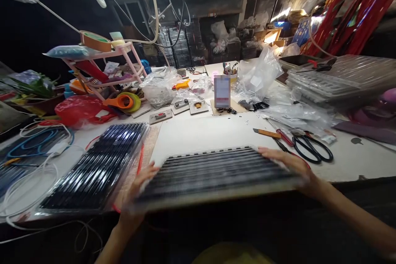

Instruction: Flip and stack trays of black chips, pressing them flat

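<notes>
Between both hands, a clear plastic tray point(213, 173) with rows of dark strips hangs over the table's front edge, blurred by motion. At its left side, my left hand point(139, 189) is closed around the edge, its fingertips showing beyond the rim. My right hand point(287, 165) grips the opposite side, with the fingers lying along the tray's far corner. A second tray of shiny black strips point(102, 165) lies on the table to the left. Near my right hand are large black-handled scissors point(312, 148), a red-handled screwdriver point(284, 136) and an orange utility knife point(267, 133).
A phone-like panel point(222, 92) stands upright at mid-table, with small metal fixtures point(161, 116) to its left. Clear plastic bags point(262, 74) and stacked clear trays point(340, 82) sit on the right. White cables point(55, 173) loop at far left, below a pink rack point(130, 60).
</notes>
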Motion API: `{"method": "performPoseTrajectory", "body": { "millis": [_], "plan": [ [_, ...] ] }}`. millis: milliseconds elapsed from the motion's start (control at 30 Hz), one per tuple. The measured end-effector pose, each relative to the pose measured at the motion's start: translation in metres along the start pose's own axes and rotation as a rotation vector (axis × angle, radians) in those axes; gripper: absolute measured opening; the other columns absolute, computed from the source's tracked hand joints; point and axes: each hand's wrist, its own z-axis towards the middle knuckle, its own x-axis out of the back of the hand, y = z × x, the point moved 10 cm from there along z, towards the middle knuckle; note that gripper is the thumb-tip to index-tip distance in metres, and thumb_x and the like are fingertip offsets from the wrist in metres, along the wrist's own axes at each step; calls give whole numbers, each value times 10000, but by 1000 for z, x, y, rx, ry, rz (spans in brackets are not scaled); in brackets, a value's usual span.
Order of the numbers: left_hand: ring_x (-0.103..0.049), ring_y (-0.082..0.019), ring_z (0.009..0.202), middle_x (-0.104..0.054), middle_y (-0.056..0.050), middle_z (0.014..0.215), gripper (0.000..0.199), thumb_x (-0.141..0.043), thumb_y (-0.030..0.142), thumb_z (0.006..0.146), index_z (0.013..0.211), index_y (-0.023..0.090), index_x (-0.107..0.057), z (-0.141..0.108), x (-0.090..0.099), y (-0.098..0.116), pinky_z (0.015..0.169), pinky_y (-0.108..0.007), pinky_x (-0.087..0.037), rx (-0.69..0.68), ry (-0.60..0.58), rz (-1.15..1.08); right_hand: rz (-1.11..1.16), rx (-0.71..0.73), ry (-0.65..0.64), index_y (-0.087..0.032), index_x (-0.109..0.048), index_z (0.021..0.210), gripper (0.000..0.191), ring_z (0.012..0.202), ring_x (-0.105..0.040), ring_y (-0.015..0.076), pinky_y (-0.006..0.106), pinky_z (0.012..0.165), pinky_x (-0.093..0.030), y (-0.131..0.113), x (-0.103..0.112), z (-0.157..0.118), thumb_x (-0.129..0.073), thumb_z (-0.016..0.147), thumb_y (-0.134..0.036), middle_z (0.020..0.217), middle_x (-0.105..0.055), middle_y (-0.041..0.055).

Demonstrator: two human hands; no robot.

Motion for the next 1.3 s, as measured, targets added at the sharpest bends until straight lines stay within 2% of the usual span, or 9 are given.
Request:
{"method": "performPoseTrajectory", "body": {
  "millis": [133, 267, 500, 633, 733, 867, 967, 1067, 1300],
  "plan": [
    [-593, -240, 855, -612, -70, 900, 369, -304, 494, 915, 1005, 195, -501, 69, 18, -2, 743, -376, -474, 140, 151, 128, -40, -279, 241, -198, -514, 942, 341, 518, -572, 212, 359, 552, -489, 22, 19, 54, -383, 900, -511, 598, -594, 13],
    [-578, -212, 663, -593, -38, 721, 378, -271, 505, 924, 863, 208, -496, 99, 6, -6, 609, -322, -430, 218, 15, 284, -12, -493, 94, -192, -467, 917, 460, 477, -526, 163, 269, 467, -408, 42, -18, 71, -238, 921, -591, 594, -568, -7],
    [-633, -279, 713, -633, -122, 683, 447, -253, 447, 923, 687, 197, -539, 77, -41, -49, 648, -364, -450, 304, -254, 584, -221, -571, -266, -195, -509, 641, 507, 581, -607, 217, 302, 550, -440, 77, -69, 61, -323, 914, -580, 604, -610, 66],
    [-592, -357, 980, -642, -233, 993, 468, -289, 413, 919, 880, 102, -636, 73, -55, -50, 832, -497, -418, 264, -332, 727, -449, -527, -342, -113, -619, 862, 454, 792, -632, 350, 434, 673, -459, 69, -73, 66, -385, 917, -498, 776, -655, 197],
    [-376, -387, 1272, -454, -255, 1347, 499, -274, 383, 938, 1236, 71, -526, 73, -74, -30, 994, -581, -263, 168, -359, 771, -544, -365, -333, -52, -512, 1223, 469, 1129, -502, 408, 559, 873, -381, 40, -92, 75, -290, 960, -370, 1192, -549, 291],
    [-172, -257, 1402, -258, -58, 1521, 557, -271, 490, 939, 1429, 230, -318, 66, -128, 2, 1114, -481, -131, 5, -515, 717, -495, -71, -445, -142, -361, 1408, 541, 1382, -167, 321, 508, 1081, -205, -6, -151, 91, -324, 958, -440, 1498, -252, 145],
    [-112, -233, 1417, -177, -35, 1541, 617, -221, 545, 931, 1461, 229, -228, 63, -153, 16, 1126, -488, -83, -69, -579, 676, -450, 35, -508, -170, -269, 1453, 668, 1400, -68, 300, 513, 1108, -139, -22, -181, 104, -276, 929, -584, 1530, -139, 105],
    [-112, -234, 1417, -156, -69, 1541, 668, -217, 566, 924, 1463, 171, -214, 61, -147, 13, 1128, -492, -79, -101, -598, 651, -434, 67, -532, -177, -237, 1463, 713, 1401, -45, 293, 511, 1113, -119, -18, -180, 104, -223, 914, -631, 1533, -115, 102],
    [-193, -269, 1397, -224, -108, 1520, 533, -283, 407, 954, 1436, 180, -290, 46, -89, -39, 1094, -543, -178, 86, -491, 627, -573, -90, -376, -98, -329, 1424, 618, 1395, -87, 310, 499, 1102, -181, 13, -122, 54, -207, 966, -496, 1507, -186, 172]
  ]
}}
